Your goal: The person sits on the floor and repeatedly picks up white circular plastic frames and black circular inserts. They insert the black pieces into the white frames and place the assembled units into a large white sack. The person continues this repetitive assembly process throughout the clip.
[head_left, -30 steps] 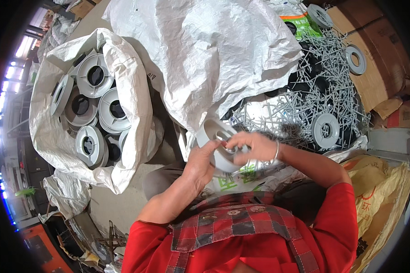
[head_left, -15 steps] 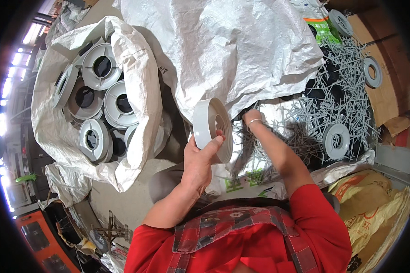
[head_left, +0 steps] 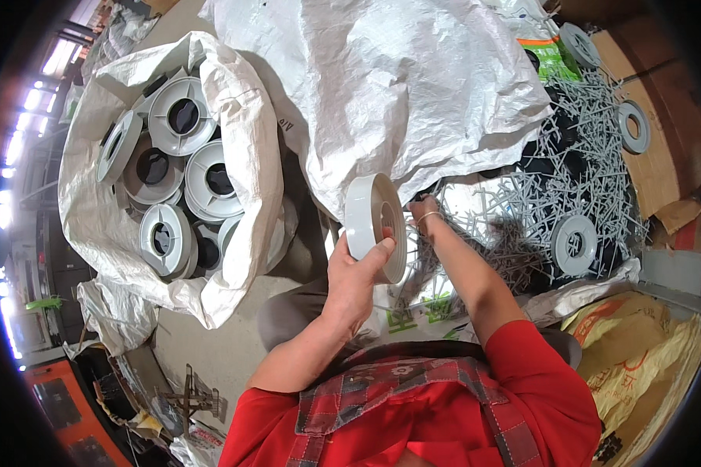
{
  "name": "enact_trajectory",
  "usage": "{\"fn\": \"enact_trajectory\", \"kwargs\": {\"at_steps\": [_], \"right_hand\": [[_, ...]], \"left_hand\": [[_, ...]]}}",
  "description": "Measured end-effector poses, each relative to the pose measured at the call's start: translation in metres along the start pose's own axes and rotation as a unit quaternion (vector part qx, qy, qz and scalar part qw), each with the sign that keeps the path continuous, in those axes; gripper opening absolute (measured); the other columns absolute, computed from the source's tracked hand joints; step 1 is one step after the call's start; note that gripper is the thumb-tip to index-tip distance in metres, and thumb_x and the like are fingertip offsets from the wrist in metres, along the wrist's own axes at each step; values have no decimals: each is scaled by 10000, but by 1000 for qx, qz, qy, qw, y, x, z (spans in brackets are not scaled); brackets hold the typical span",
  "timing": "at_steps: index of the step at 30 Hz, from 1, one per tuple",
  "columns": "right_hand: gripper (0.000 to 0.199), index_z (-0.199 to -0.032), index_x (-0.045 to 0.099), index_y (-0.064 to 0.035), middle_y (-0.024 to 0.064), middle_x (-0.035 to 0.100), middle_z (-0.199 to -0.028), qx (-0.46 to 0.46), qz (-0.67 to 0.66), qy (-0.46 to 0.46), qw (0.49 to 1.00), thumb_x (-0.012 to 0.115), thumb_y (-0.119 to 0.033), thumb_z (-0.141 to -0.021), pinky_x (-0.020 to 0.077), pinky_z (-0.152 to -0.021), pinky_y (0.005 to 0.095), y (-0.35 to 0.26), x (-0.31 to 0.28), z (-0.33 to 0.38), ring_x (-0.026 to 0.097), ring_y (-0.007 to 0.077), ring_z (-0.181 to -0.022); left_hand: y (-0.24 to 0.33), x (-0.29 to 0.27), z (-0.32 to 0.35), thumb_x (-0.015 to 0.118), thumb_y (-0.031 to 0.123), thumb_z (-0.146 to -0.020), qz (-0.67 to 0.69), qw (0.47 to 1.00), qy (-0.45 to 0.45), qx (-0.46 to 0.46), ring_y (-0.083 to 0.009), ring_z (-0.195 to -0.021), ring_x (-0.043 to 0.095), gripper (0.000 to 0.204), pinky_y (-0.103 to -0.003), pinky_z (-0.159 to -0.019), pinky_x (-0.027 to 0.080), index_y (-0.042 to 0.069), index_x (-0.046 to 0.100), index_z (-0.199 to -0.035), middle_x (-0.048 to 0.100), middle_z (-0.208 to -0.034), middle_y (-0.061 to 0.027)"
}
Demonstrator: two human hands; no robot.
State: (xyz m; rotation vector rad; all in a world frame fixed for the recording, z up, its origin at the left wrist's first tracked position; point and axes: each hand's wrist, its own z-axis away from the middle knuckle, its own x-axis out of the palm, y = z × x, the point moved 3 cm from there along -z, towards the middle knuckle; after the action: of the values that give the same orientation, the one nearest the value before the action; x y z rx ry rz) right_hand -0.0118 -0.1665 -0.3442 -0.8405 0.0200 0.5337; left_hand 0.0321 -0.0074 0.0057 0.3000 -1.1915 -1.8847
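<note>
My left hand (head_left: 346, 284) grips a light grey round plastic piece (head_left: 361, 222), with a wide rim and a round hole in its middle. The piece stands on edge in front of me, thumb at its inner side. My right hand (head_left: 424, 212) reaches to the lower edge of a white woven sack (head_left: 428, 93), beside a dark thing I cannot make out. Its fingers look curled, and their tips are hidden. Under and beside my right forearm lies a heap of thin grey plastic sticks (head_left: 506, 241).
At left, an open white woven bag (head_left: 249, 148) holds several grey round pieces (head_left: 163, 237) with dark centres. Grey flat rings (head_left: 575, 243) lie on the stick heap and by the cardboard (head_left: 654, 167) at right. A yellow sack (head_left: 639, 350) lies at lower right.
My left hand has moved slightly right with the round piece. My right hand has shifted a little left and down along the sack's edge.
</note>
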Motion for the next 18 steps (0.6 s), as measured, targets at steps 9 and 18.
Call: {"fn": "enact_trajectory", "kwargs": {"at_steps": [9,18], "right_hand": [[466,-747,661,52,220,659,-789,-164,384,-29,908,629,-407,-669,490,-713,382,-50,-103,25,641,346,-792],[341,-969,642,46,190,568,-1130,-515,186,-205,811,771,-108,-694,449,-900,314,-170,-146,255,562,232,-1063]], "left_hand": [[-1,-4,1,628,120,-830,7,1000,-6,-10,-173,-952,570,343,-359,-852,447,-6,542,-1138,611,-1034,-71],[-15,7,-1,542,142,-897,84,992,-82,-46,-189,-971,591,307,-376,-865,479,-25,526,-1154,609,-1067,-97]]}}
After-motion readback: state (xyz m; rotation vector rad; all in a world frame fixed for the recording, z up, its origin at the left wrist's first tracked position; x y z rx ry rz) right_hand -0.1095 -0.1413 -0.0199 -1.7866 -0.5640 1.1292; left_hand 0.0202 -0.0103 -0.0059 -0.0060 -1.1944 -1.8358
